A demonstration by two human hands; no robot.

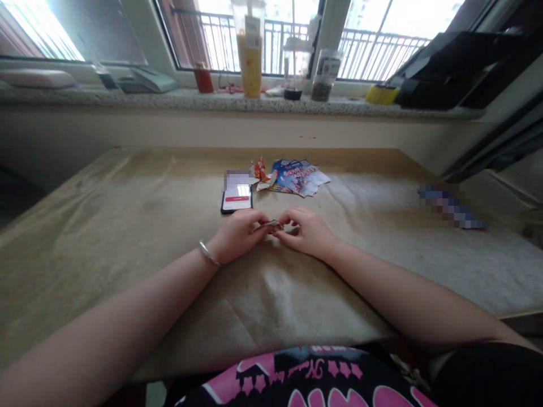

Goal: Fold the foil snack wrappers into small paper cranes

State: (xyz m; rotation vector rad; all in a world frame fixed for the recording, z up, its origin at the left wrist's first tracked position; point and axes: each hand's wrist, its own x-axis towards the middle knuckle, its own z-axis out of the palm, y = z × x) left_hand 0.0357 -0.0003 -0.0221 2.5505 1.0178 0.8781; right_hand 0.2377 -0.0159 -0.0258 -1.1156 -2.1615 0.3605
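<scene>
Both my hands meet at the middle of the table point(106, 226), which is covered in brown paper. My left hand point(237, 234), with a silver bangle on its wrist, and my right hand point(307, 230) are both closed in a pinch on a small folded piece of paper point(268, 225) held between them, just above the table. Just beyond my left hand lies a phone point(236, 199) with its screen lit. Behind my hands lie a stack of blue printed paper sheets point(299, 177) and a small red and white folded paper figure point(260, 169).
A blurred blue object point(452, 207) lies at the table's right. The stone windowsill point(169, 100) behind holds a tall yellow bottle point(251, 62), a red cup point(203, 78), jars, a yellow sponge point(382, 94) and a black tray point(445, 73).
</scene>
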